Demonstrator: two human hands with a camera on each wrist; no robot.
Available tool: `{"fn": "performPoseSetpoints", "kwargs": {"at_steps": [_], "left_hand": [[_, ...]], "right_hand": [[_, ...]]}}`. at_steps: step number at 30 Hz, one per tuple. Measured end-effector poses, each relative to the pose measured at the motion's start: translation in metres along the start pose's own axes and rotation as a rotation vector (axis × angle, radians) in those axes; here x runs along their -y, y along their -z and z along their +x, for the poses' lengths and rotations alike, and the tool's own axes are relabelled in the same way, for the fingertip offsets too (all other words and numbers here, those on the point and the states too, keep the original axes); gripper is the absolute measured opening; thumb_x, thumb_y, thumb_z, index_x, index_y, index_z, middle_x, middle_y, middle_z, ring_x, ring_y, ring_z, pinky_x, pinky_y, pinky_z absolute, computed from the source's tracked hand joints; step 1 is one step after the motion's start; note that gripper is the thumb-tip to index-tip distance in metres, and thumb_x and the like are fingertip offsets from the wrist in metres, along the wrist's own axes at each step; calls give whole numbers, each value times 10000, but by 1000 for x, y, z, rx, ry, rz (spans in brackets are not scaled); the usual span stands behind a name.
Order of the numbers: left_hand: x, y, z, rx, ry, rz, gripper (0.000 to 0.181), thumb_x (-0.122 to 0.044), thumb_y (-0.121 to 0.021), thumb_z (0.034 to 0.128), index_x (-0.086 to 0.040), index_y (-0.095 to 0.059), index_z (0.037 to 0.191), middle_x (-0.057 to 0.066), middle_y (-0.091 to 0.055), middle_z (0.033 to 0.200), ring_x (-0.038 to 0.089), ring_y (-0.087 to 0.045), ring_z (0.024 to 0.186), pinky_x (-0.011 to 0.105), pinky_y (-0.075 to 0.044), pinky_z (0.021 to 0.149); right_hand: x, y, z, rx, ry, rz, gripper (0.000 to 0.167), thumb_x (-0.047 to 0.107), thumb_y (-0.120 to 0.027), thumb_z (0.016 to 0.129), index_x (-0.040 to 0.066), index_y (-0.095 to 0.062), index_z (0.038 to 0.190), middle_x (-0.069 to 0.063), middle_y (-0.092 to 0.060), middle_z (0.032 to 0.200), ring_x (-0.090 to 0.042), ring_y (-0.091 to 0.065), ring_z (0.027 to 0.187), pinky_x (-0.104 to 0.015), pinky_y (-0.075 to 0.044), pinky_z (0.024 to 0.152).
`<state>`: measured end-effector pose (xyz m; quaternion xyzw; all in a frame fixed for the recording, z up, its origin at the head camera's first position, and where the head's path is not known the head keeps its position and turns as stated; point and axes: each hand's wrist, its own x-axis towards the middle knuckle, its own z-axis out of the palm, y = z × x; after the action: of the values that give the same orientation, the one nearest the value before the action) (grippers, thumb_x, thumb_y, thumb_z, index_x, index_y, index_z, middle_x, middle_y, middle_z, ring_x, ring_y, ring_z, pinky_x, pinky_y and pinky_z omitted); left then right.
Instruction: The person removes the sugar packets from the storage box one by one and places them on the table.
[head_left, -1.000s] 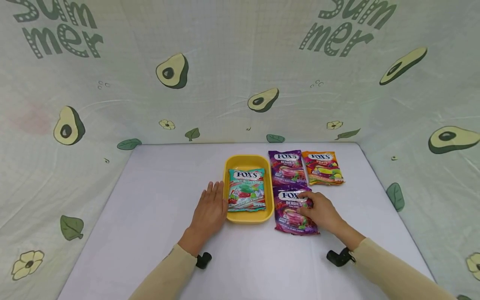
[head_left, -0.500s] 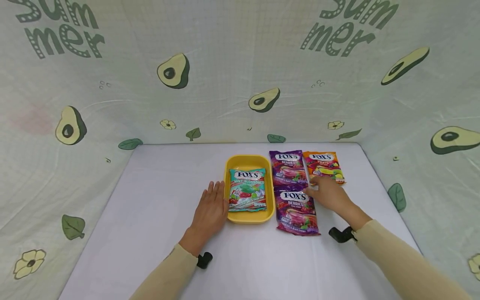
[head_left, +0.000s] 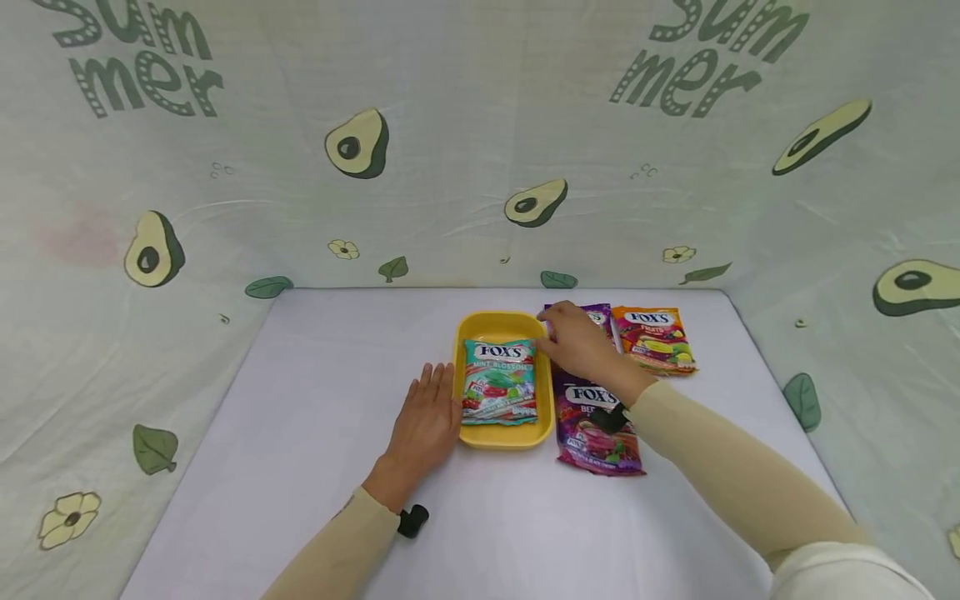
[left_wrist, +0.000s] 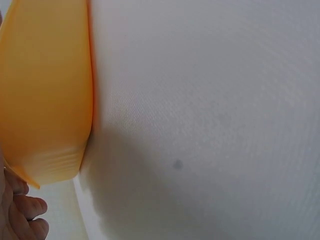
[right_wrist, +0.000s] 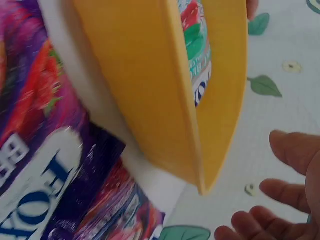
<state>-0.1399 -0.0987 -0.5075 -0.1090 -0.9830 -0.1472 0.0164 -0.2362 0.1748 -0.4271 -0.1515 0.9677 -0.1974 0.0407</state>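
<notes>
A yellow tray (head_left: 504,438) stands on the white table with a green Fox's Mint Blossom candy bag (head_left: 500,383) lying in it. My left hand (head_left: 422,421) rests beside the tray's left wall, its fingers straight. At the tray's right rim hovers my right hand (head_left: 581,342), with thumb and fingers apart and nothing between them in the right wrist view. Below it lies one purple Fox's Berries bag (head_left: 600,315), partly hidden by the hand. A second purple Berries bag (head_left: 600,446) lies nearer, partly covered by the right wrist and its camera.
An orange Fox's Fruits bag (head_left: 654,337) lies at the far right, beside the purple one. Behind the table (head_left: 337,350) hangs a cloth (head_left: 450,125) printed with avocados and leaves.
My right hand has left the nearer purple bag and moved up, then left, to the tray's right rim. The left hand stays beside the tray. The bags keep their places.
</notes>
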Motion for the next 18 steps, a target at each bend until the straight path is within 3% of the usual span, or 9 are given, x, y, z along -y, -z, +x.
{"fn": "performPoseSetpoints", "kwargs": {"at_steps": [6, 18], "left_hand": [[-2, 0, 1, 2, -1, 0, 615, -321, -434, 1124, -7, -325, 1642, 197, -380, 1680, 365, -273, 1605, 545, -269, 1292], [1, 0, 1, 3, -9, 42, 626, -331, -442, 1120, -21, -316, 1649, 175, -359, 1695, 350, -261, 1611, 541, -266, 1294]], "right_hand": [[13, -17, 19, 56, 126, -63, 568, 363, -715, 1015, 40, -598, 1468, -204, -522, 1513, -385, -559, 1355, -539, -477, 1159], [17, -36, 40, 172, 168, -175, 663, 440, -652, 1042, 35, -505, 1546, -199, -499, 1581, -382, -532, 1424, -536, -461, 1173]]}}
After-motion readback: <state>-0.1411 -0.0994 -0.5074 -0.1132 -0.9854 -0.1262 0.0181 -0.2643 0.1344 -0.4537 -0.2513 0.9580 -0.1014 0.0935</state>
